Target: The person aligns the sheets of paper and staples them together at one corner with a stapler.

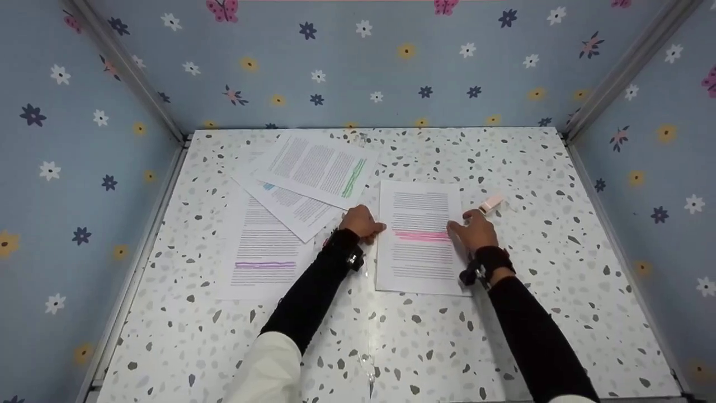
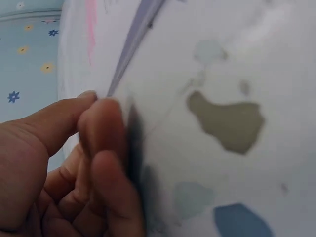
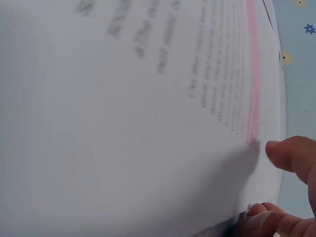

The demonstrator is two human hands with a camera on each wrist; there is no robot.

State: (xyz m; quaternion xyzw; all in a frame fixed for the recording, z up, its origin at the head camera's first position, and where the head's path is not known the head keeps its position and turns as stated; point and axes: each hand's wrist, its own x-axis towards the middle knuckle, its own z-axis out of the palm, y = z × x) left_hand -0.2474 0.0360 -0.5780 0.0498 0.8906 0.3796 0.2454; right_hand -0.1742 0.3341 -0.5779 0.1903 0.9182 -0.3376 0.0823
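A stack of printed paper with a pink highlighted band lies upright in front of me. At its left edge is my left hand; in the left wrist view its thumb and forefinger pinch the stack's edge. My right hand is at the right edge. In the right wrist view the right thumb is held over the page near the end of the pink band, while the other fingers are at the side edge. A small pale pink block-shaped item lies just beyond the right fingers.
Left of the stack, several printed sheets overlap: one with purple marking, one with blue marking and one with green marking. The speckled table is bounded by flower-patterned panels at the back and sides.
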